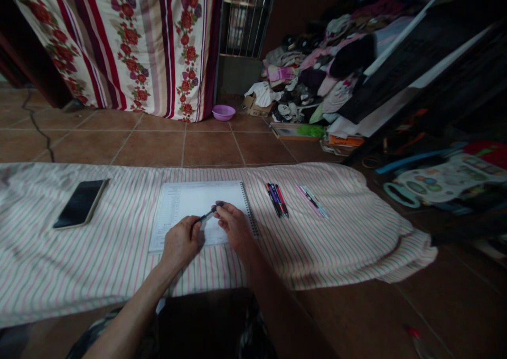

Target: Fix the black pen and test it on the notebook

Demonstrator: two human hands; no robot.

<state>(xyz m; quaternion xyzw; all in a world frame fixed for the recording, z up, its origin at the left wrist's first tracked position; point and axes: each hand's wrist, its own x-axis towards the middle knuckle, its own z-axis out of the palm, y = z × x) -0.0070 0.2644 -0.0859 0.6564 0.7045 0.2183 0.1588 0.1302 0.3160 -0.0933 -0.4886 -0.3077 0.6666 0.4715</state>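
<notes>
Forearms [132,301], left hand [180,241] and right hand [235,226], each grip pinched round a pen [206,214], long axis diagonal, away rightward.

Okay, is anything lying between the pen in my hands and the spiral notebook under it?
Nothing visible. The left hand and right hand hold the black pen over the spiral notebook, with no other object showing between. The nearest loose pens lie on the striped cloth, right of the wire binding.

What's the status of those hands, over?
Left hand, right hand: both on black pen. Pen above spiral notebook. Phone off to the left.
</notes>
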